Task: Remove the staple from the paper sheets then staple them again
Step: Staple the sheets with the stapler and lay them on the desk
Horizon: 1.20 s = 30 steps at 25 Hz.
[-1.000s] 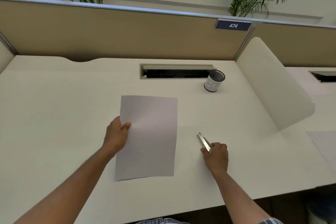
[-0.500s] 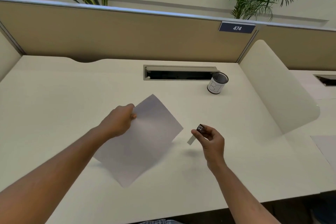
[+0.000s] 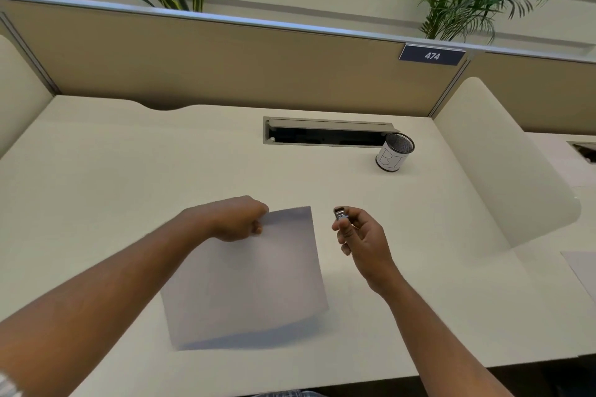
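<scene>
A person's left hand (image 3: 237, 219) is pinching the far edge of the paper sheets (image 3: 254, 274) above the table (image 3: 96, 177). Just right, the right hand (image 3: 361, 235) is gripping a small metal tool (image 3: 340, 213) — seemingly still approaching, with removal and restapling both left.

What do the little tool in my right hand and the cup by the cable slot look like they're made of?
Tool: likely metal, since its tip is shiny and silver-grey; most of it is hidden in the right hand.
Cup: the dark inside shows a fine grid, probably metal mesh; the outside is matte white, maybe a paper wrap, with drawn letters.
</scene>
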Motion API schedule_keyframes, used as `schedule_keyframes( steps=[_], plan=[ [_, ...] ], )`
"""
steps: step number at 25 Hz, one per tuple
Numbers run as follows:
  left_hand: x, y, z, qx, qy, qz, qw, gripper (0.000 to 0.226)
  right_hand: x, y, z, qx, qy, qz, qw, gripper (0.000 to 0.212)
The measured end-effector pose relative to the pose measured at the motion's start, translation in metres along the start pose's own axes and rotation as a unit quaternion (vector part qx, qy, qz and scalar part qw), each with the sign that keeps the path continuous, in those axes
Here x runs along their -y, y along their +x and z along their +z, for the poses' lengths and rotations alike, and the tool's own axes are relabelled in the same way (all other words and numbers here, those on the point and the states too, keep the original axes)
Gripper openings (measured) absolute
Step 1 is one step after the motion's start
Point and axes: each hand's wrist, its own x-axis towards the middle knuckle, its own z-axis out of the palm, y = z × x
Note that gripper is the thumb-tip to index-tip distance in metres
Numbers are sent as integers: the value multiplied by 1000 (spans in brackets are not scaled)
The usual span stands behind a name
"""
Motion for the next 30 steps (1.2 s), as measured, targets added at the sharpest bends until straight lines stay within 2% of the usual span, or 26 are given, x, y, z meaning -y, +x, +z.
schedule_keyframes(
  steps=[2, 3, 5, 8, 12, 19, 30],
  plan=[
    [-4, 0, 0, 18, 13, 13, 1000, 19, 2, 3, 0, 44, -123, -33, 991, 32],
    [-6, 1, 0, 24, 19, 17, 999, 18, 3, 4, 0, 60, -197, -55, 977, 31],
    [-9, 1, 0, 31, 28, 21, 999, 17, 6, 6, 1, 80, -323, -101, 937, 44],
    [-11, 1, 1, 36, 31, 21, 999, 21, 10, 11, 0, 75, -408, -148, 898, 50],
    [-10, 1, 1, 35, 29, 16, 999, 24, 15, 18, -3, 79, -438, -178, 878, 46],
    [-11, 3, 2, 35, 39, 24, 998, 18, 15, 25, 2, 119, -428, -179, 878, 50],
    [-11, 7, 4, 37, 41, 21, 998, 15, 20, 25, 6, 155, -430, -175, 872, 44]
  ],
)
